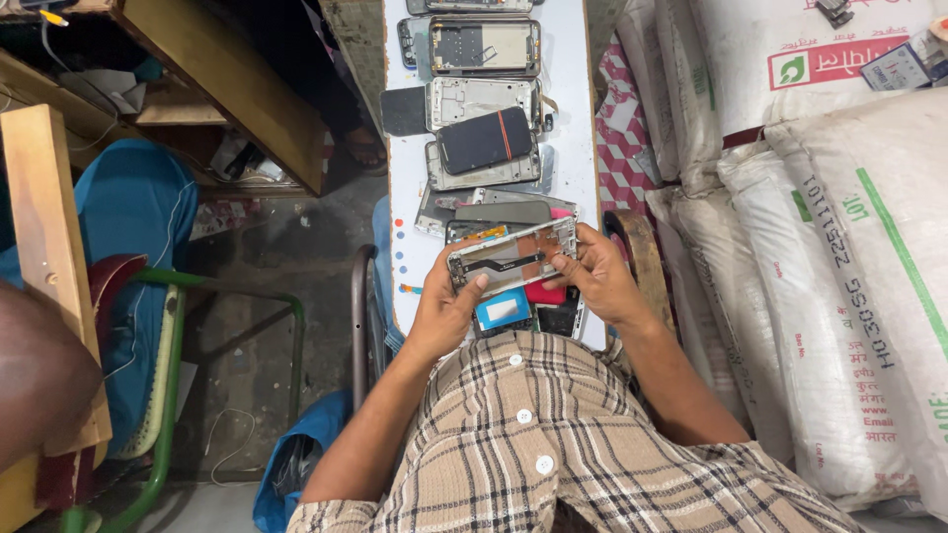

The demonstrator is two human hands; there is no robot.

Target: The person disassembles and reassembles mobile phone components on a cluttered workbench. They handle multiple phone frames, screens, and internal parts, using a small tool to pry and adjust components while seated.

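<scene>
Over white board (405,197): left hand (444,306), right hand (597,281) grip phone frame (512,255).

Seen from above, the left hand (446,306) and the right hand (595,276) hold an opened phone frame (511,259) between them, gripped at either end, its bare inner side up and tilted slightly. It hangs just above the near end of a narrow white board (568,118), over a small blue part (504,309) and a pink one (545,293). Farther along the board lie more stripped phone frames (482,99) and a dark phone back (485,139) with a red stripe. White woven sacks (849,247) are stacked on the right; a green-framed chair (168,395) stands on the left.
</scene>
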